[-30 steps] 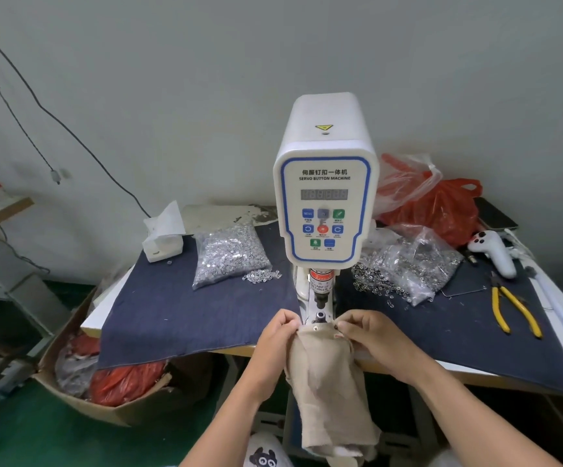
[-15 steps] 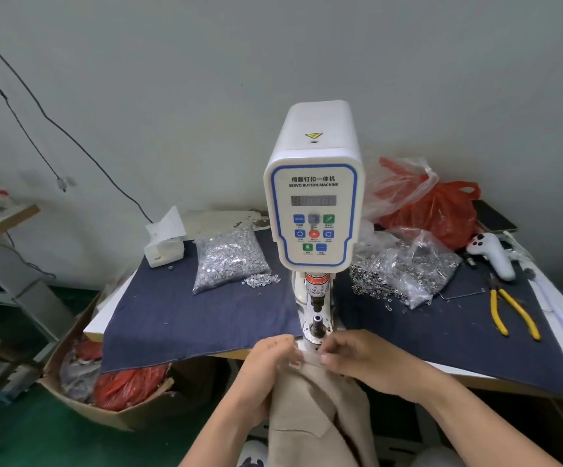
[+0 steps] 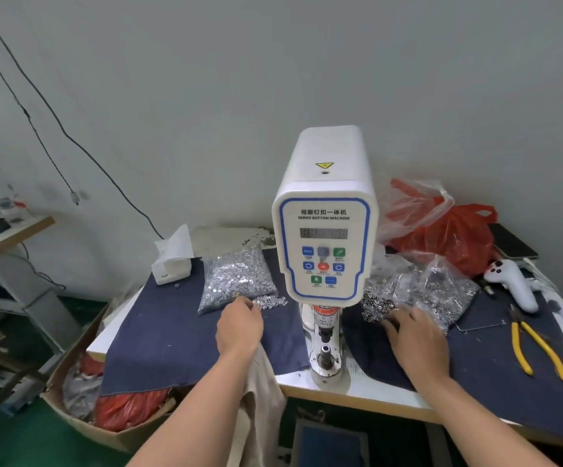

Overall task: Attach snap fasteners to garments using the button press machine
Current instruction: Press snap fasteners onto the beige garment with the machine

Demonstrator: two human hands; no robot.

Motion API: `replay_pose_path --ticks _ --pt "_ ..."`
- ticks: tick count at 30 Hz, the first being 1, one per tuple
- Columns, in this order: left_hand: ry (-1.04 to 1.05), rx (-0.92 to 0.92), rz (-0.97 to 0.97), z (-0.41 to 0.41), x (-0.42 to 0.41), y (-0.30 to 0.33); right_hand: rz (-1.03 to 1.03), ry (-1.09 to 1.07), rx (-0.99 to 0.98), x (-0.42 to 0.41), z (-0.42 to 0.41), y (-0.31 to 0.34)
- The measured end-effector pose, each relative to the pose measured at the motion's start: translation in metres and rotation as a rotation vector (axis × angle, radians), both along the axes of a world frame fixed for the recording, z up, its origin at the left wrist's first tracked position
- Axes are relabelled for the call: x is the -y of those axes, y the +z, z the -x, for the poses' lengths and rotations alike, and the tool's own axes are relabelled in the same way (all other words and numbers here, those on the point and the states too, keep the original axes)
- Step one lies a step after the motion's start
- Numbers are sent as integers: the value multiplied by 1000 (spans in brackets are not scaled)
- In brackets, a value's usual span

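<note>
Now my left hand [image 3: 239, 326] pinches at loose snaps [image 3: 270, 302] at 10 o'clock of the press [image 3: 323, 237]; right hand [image 3: 416, 342], fingers spread, touches rings [image 3: 376, 305] at 2 o'clock.

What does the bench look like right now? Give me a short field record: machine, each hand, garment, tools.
machine: press machine at table's front edge, die bare
left hand: left hand at loose snaps by left bag
right hand: right hand on ring parts spilling from right bag
garment: beige garment hanging off table edge under left forearm
tools: yellow pliers at right
</note>
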State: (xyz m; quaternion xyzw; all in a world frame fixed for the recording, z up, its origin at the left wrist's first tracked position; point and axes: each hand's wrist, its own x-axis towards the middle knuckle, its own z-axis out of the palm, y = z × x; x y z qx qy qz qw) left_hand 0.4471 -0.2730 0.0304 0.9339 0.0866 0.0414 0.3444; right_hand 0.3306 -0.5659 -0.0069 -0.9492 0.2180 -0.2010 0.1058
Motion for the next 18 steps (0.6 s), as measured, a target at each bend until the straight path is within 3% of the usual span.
replay_pose_path --ticks 5,18 --pt "-6 13 -82 -14 12 -16 14 13 90 -3 -1 -4" --pt "83 55 106 -12 13 -24 -179 15 283 2 0 -3"
